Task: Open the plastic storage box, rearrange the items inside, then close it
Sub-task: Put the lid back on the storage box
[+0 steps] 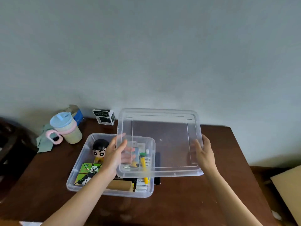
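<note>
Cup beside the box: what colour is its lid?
Light blue lid on the cup, which has a pink handle; the head view shows it clearly.

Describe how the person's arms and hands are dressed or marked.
Both forearms are bare to the frame edge: no sleeves in view. The left hand and right hand wear no gloves, and no rings, watch or bracelets show on the fingers or wrists. No markings are visible.

Soft, dim daylight fills the scene, leaving the grey wall (146, 46) evenly lit with a faint darker patch toward 9 o'clock. The wooden table (195, 201) reads dark, with weak shadows. Wide-angle distortion bends edges at 3 and 9 o'clock. The whole frame looks slightly soft and compressed.
</note>
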